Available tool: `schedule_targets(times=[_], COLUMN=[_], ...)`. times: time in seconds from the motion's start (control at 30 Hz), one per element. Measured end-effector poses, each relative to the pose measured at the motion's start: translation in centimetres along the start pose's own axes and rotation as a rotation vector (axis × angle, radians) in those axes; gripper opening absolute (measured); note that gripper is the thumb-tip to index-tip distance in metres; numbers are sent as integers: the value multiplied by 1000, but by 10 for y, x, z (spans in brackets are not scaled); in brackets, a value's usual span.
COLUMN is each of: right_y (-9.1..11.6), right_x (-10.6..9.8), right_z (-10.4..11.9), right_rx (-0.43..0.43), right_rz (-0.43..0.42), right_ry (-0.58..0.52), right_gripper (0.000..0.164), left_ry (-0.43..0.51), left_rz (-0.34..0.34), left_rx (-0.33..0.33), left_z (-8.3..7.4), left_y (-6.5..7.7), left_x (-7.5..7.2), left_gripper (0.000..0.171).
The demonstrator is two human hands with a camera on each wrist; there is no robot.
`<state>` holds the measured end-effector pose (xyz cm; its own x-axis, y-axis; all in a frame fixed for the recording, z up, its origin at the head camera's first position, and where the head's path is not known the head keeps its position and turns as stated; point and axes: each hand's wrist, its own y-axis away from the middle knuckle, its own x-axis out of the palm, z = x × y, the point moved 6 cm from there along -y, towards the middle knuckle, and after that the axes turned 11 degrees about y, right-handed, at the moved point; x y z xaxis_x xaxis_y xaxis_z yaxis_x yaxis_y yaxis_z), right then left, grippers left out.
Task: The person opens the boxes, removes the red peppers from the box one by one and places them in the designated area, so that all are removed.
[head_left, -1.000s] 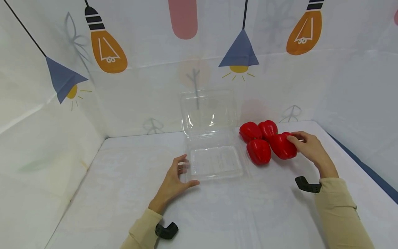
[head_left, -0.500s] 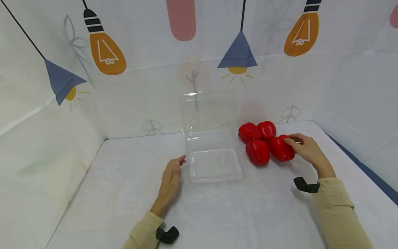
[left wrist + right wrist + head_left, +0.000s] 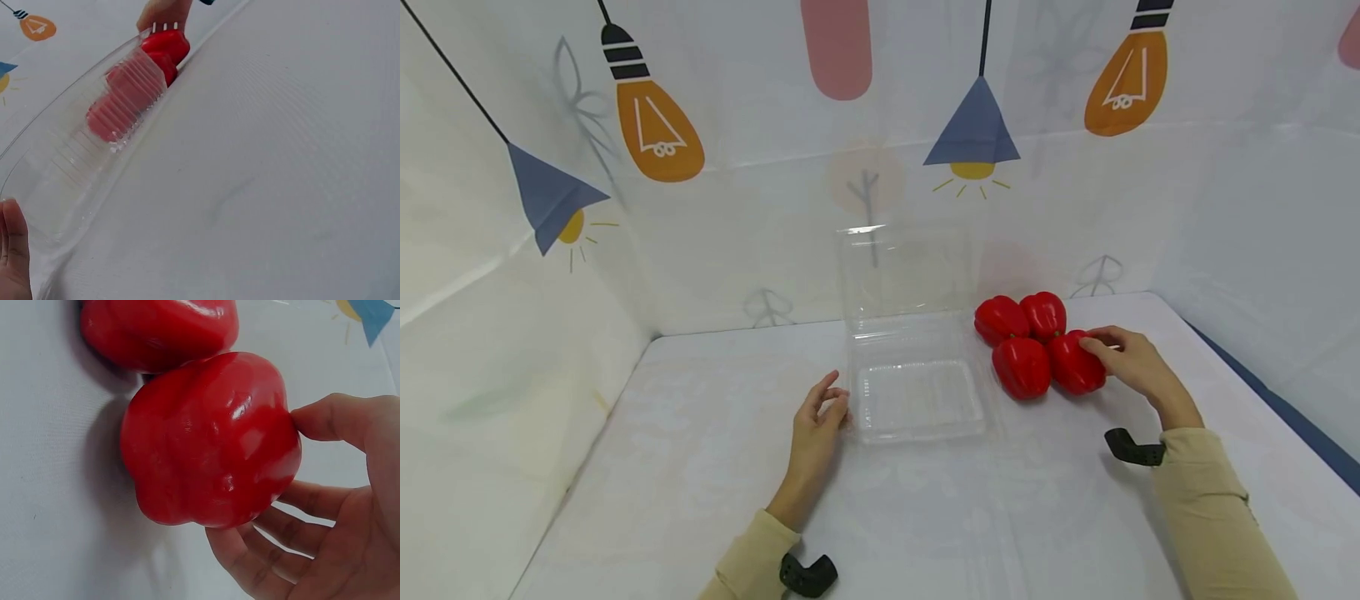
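In the head view, a red bell pepper [image 3: 1077,363] sits at the right of a cluster with several alike. My right hand [image 3: 1138,367] holds it from its right side. Seen from the right wrist, the thumb presses one side of the pepper [image 3: 209,447] and the fingers curve along the other. A clear plastic clamshell box [image 3: 919,437] lies left of the peppers, its lid [image 3: 904,275] raised at the back. My left hand [image 3: 812,442] is beside the box's left wall, fingers loosely bent and holding nothing. In the left wrist view, its fingertips reach the box's edge.
The other red peppers [image 3: 1021,367] rest close together at the box's right, near the table's back edge. White printed sheets [image 3: 752,242] hang behind and beside the white-covered table [image 3: 715,400]. Black wrist cameras [image 3: 808,575] jut from both sleeves.
My left hand has drawn its thumb back from the box's front corner and turned more upright. The right hand has lowered its pepper slightly, a little leftward against the cluster.
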<state>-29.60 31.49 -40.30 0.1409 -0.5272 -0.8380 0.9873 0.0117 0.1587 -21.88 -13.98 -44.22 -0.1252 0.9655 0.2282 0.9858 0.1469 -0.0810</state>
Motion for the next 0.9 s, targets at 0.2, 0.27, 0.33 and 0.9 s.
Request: schedule_targets(times=[0.2,0.27,0.33,0.9], right_y=[7,7,6,5], right_x=[0,1,2,4], right_z=[11,11,10,10], right_rx=[-12,-9,-6,1], right_rz=[17,17,14,17], right_ry=[9,11,9,0], right_gripper=[74,73,74,81], left_ry=[159,222,274,442], left_rz=[25,56,88,243], left_rx=[-105,-127,-146,-255], left_z=[7,8,8,8], left_y=[0,0,0,6], left_x=[2,3,4,11], left_gripper=[55,56,57,68])
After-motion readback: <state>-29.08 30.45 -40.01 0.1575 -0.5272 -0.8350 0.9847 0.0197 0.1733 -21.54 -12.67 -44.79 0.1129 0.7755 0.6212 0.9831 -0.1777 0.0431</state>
